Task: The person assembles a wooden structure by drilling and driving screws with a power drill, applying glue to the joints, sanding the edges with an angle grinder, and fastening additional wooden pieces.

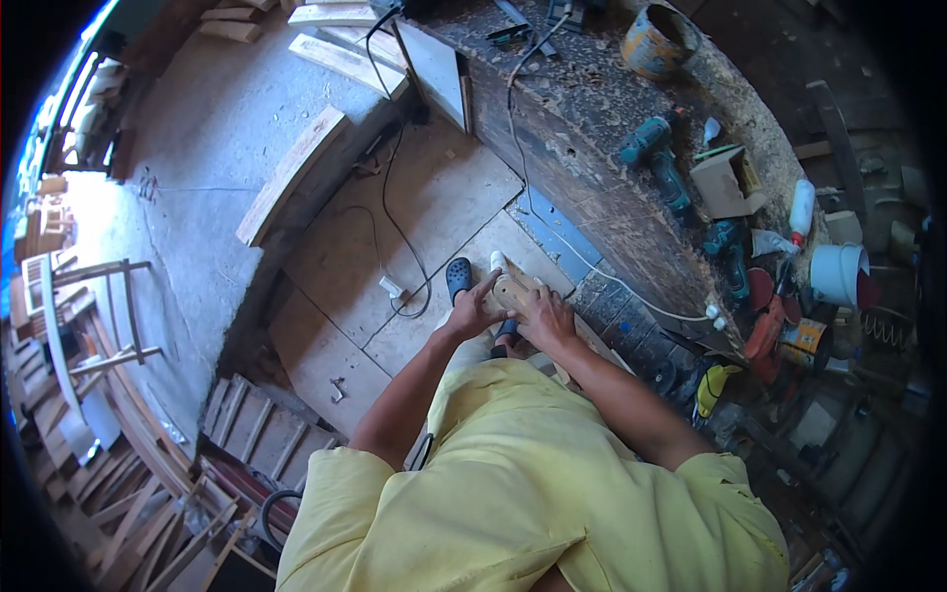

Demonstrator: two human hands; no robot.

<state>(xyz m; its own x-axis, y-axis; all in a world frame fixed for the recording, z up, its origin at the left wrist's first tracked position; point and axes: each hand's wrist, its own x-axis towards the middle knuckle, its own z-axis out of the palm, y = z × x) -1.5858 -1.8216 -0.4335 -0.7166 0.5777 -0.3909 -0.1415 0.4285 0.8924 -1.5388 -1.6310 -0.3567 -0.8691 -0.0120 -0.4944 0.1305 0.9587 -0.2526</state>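
A pale wooden piece (pixel 510 293) with small dark marks or holes lies between my hands, in front of my body. My left hand (pixel 473 309) grips its left side, thumb and fingers spread around the edge. On the other side my right hand (pixel 547 314) holds it, with bent fingers resting on its top. Just beyond the piece is a white rounded thing (pixel 497 261), too small to name. My hands cover the piece's edges, and its underside is hidden.
A worn workbench (pixel 592 197) at right carries a teal cordless drill (pixel 656 163), a cardboard box (pixel 725 183), a glue bottle (pixel 802 209) and a tin (pixel 656 44). Cables (pixel 400 227) trail over the floor. A curved timber (pixel 293 178) lies on the ledge at left. My clog (pixel 459 278) stands below.
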